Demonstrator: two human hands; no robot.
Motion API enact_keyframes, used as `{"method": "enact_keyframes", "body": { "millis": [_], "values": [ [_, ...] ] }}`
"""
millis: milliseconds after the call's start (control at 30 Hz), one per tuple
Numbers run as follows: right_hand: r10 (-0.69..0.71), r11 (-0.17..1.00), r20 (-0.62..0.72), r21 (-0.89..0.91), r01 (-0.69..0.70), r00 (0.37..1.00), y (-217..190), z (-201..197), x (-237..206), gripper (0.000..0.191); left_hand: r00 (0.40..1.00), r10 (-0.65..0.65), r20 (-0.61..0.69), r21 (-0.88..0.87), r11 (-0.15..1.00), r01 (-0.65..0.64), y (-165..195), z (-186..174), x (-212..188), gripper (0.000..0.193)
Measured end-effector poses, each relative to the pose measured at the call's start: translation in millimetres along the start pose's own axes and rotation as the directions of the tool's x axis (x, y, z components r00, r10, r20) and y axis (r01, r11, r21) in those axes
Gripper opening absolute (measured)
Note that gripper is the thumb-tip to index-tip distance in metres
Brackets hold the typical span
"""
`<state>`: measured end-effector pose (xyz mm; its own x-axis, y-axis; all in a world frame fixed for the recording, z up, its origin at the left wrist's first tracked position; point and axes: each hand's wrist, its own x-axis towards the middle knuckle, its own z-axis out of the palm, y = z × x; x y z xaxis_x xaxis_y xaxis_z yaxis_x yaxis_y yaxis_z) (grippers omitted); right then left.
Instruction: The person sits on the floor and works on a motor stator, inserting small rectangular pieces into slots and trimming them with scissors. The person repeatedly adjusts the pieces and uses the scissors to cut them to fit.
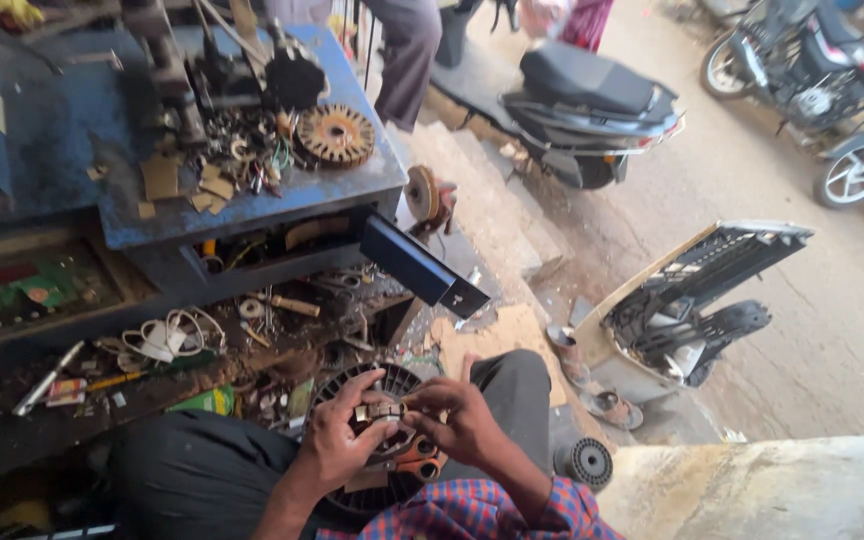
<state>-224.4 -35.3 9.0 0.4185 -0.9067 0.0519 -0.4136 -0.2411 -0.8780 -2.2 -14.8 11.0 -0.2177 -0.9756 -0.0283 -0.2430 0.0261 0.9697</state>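
A round black finned motor part rests on my lap at the bottom centre. My left hand grips its near left side, fingers curled over the top. My right hand presses from the right, fingertips on a small metal piece at the part's middle. Orange-handled pliers lie under my right hand; which hand holds them I cannot tell. My dark trousers and a checked sleeve frame the bottom edge.
A blue workbench at upper left carries a round copper-wound stator and scrap. Below it a cluttered shelf holds tools and wire coils. A small black rotor sits right of my knee. A scooter, another person's legs and a plastic panel stand beyond.
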Motion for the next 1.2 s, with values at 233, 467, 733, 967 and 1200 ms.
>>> {"method": "enact_keyframes", "body": {
  "millis": [233,467,733,967,1200],
  "values": [
    [-0.164,0.986,-0.343,-0.065,0.150,0.925,-9,36,-21,0.024,0.697,0.562,-0.446,0.462,0.811,-0.358,-4,8,-36,0.045],
    [-0.327,0.880,-0.244,-0.432,0.200,0.913,-24,39,-32,0.037,0.658,0.708,-0.256,0.783,0.552,-0.289,-10,24,-51,0.033],
    [-0.320,0.859,-0.228,-0.480,0.180,0.920,-24,39,-25,0.037,0.649,0.679,-0.344,0.779,0.592,-0.207,-12,28,-58,0.036],
    [-0.259,0.888,-0.300,-0.449,0.104,0.918,-24,48,-29,0.036,0.680,0.640,-0.357,0.770,0.614,-0.173,-17,34,-58,0.036],
    [-0.235,0.907,-0.289,-0.407,0.103,0.928,-24,44,-28,0.037,0.661,0.670,-0.338,0.741,0.622,-0.252,-8,22,-52,0.035]
  ]
}}
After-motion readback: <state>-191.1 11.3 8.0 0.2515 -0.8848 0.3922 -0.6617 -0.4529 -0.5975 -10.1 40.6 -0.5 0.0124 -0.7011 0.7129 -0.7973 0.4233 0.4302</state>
